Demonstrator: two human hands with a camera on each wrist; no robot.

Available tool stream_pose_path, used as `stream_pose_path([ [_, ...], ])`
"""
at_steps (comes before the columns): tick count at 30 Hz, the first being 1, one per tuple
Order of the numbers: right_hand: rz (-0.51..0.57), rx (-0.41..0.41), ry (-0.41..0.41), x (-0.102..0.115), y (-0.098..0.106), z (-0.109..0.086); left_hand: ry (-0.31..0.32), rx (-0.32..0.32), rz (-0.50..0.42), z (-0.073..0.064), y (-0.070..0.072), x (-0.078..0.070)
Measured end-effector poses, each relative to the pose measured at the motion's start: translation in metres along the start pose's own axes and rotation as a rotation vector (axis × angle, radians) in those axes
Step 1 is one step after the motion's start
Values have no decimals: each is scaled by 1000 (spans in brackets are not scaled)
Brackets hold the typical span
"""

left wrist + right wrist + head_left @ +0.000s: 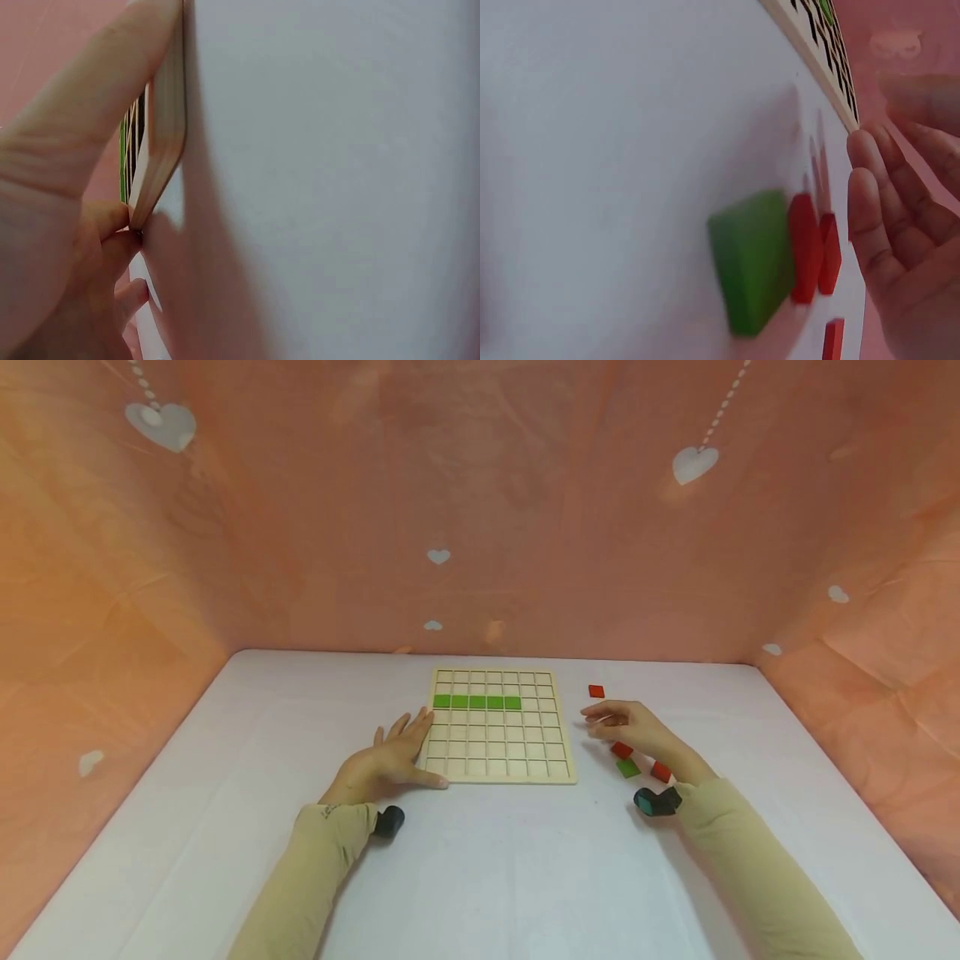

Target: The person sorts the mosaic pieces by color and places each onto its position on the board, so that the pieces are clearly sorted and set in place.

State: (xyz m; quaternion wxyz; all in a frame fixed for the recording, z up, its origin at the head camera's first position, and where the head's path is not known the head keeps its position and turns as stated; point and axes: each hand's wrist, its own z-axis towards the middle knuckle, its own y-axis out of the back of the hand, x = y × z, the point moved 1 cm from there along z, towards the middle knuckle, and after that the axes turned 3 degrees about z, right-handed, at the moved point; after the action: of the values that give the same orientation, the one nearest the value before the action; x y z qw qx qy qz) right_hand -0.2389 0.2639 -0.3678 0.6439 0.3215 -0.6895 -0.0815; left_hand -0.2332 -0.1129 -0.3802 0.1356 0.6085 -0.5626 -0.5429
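A pale wooden grid board lies flat on the table, with several green tiles side by side in its third row from the back. My left hand rests at the board's left front corner, fingers spread along the side and thumb on the front edge. To the right of the board, my right hand hovers above the table with fingers loosely bent. No tile shows between its fingers. Below and beside it lie a loose green tile and red tiles.
One red tile lies apart, behind my right hand. Another red tile sits near the right wrist. The white table ends at a pink cloth backdrop at the back and sides.
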Motion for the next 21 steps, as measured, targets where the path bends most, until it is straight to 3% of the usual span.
stream_pose_path([
  [7,-68,-17,-14,-8,7,-8,3,-10,-4,0,-1,1],
  [12,-57,-2,-64,-12,11,-14,7,-8,6,1,-1,3],
  [21,-72,-3,-64,-19,18,-25,-13,-17,-56,-3,1,1],
])
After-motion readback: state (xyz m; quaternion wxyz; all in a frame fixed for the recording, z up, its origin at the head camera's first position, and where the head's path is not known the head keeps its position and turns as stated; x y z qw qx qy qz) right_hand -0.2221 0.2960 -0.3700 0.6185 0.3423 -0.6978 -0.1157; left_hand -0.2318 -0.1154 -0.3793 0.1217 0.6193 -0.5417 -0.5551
